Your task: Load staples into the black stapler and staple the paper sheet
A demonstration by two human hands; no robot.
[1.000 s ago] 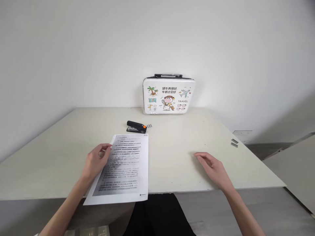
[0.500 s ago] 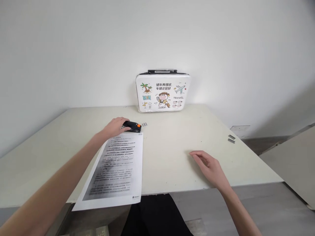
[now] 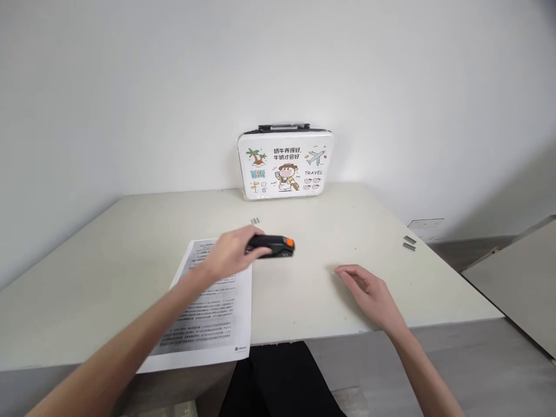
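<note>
My left hand [image 3: 232, 250] is closed around a black stapler [image 3: 273, 247] with an orange patch at its tip. It holds the stapler above the table, just past the right edge of a printed sheet of paper [image 3: 221, 313]. The sheet overhangs the front edge of the table, and my left forearm covers part of its text. To the right, my right hand [image 3: 367, 292] rests on the tabletop, fingers loosely bent, thumb a little apart and nothing in it. Small strips of staples [image 3: 255, 220] lie beyond my left hand.
A white case [image 3: 285, 165] with cartoon prints and a black handle stands against the wall at the back of the pale table [image 3: 313, 307]. Two grey staple strips [image 3: 409, 246] lie near the right edge. A pale panel [image 3: 516, 284] stands off to the right.
My left hand has lifted the stapler from beside the paper's top edge and carried it right and towards me. My right hand has stayed in place.
</note>
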